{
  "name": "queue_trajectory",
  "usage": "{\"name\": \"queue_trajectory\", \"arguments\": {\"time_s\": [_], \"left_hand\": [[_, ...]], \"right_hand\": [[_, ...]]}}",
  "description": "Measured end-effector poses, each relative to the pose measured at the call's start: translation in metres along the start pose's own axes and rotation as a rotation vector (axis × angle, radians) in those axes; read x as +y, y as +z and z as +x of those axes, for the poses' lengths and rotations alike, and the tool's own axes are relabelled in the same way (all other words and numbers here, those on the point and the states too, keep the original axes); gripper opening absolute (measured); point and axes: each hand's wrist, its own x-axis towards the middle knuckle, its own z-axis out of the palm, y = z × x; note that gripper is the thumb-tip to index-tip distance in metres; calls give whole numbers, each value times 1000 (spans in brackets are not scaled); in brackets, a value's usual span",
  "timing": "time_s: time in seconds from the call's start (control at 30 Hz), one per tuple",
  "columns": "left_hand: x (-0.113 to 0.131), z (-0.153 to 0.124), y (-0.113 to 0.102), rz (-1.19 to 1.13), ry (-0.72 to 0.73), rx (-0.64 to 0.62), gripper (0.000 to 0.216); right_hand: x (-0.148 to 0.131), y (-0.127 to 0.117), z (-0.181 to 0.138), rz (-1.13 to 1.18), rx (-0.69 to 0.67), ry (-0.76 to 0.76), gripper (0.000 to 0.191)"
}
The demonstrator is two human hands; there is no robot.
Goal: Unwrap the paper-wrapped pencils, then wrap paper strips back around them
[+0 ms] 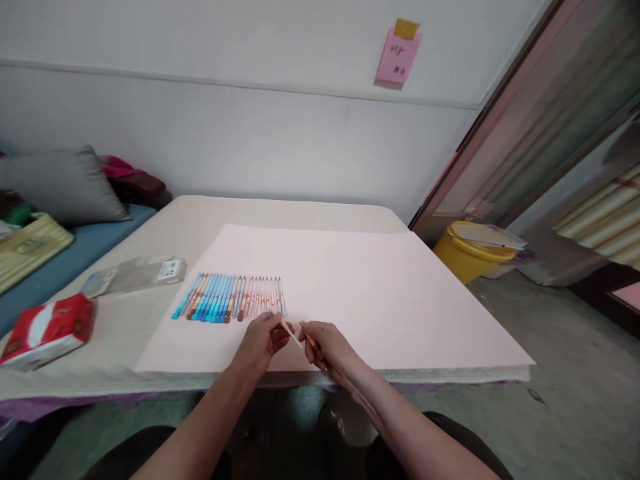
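A row of several pens [233,297], blue ones at the left and pale ones at the right, lies side by side on a large pink sheet [380,293]. Just in front of the row's right end, my left hand [263,340] and my right hand [325,347] meet near the table's front edge. Both pinch one thin white pen [293,335] between their fingertips, the left at its upper end, the right at its lower end.
The pink sheet covers a beige table [165,233]. A clear plastic packet [133,275] and a red tissue pack [47,330] lie at the left. A yellow bucket [467,253] stands on the floor at the right. Cushions lie on a blue mat at far left.
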Motion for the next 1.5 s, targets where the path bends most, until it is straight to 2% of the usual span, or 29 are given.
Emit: {"name": "queue_trajectory", "arguments": {"time_s": [0.13,0.27,0.43,0.57,0.7,0.93,1.17,1.27,1.4,1.5], "left_hand": [[-8,-3,3,22,28,-53,17],[-9,-4,5,54,81,-19,20],[-11,-5,10,55,133,-18,24],[-9,-4,9,29,131,14,24],[1,-1,5,-11,129,86,21],[19,6,-8,-125,160,142,13],[21,13,-18,-184,122,177,8],[18,11,-15,-150,96,124,9],[11,2,-3,-28,43,-47,17],[5,-7,5,43,23,-109,20]], "right_hand": [[4,2,1,-2,9,-21,34],[2,4,1,-37,12,-19,35],[2,5,4,-83,33,-6,17],[2,5,5,-121,43,16,11],[1,5,3,-123,33,44,6],[-6,4,-3,-119,-18,82,3],[-12,3,-6,-95,-13,83,4],[-12,1,-5,-84,13,67,8],[-10,-1,-3,-85,55,17,10],[-9,-2,-1,-106,88,-18,11]]}}
